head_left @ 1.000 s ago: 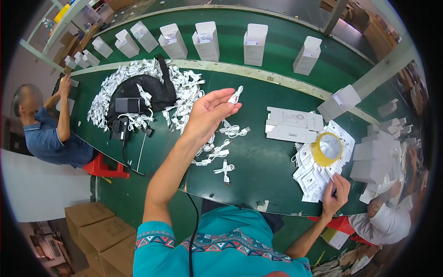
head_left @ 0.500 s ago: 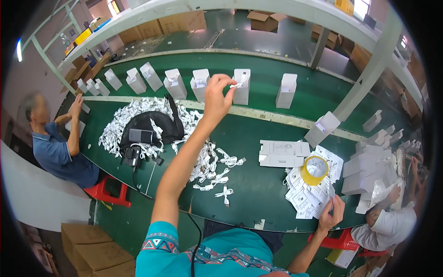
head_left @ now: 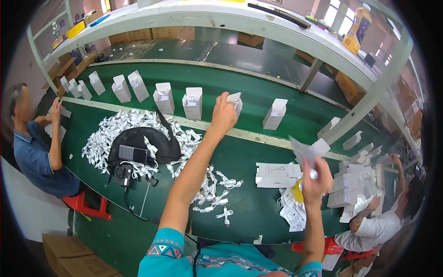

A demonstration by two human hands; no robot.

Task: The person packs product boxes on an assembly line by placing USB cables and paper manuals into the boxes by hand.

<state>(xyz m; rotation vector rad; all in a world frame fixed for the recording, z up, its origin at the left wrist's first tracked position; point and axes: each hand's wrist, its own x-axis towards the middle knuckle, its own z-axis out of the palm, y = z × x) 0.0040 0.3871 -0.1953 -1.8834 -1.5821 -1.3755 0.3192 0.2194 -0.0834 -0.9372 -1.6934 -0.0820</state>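
Observation:
My left hand (head_left: 224, 114) reaches out to an upright white box (head_left: 238, 107) on the far strip of the bench. Its fingers are closed at the box's open top and hide part of it; what they hold is hidden. My right hand (head_left: 317, 181) is raised over the printed leaflets (head_left: 292, 215) and pinches a thin leaflet (head_left: 302, 151), smeared by motion. Behind that hand a yellow tape roll (head_left: 298, 191) shows in part. A white box (head_left: 320, 147) is partly covered by the leaflet. Several white cables (head_left: 224, 212) lie beside my left forearm.
More open white boxes (head_left: 192, 105) stand along the far strip. A large cable heap (head_left: 99, 141) surrounds a black bag (head_left: 131, 143). A flat white carton (head_left: 277, 175) lies midway. Co-workers sit left (head_left: 37, 147) and right (head_left: 383, 221). A white shelf (head_left: 184, 18) spans overhead.
My left hand has gone from holding a white cable up before the box to the box's top; the cable no longer shows. My right hand has lifted a leaflet off the pile.

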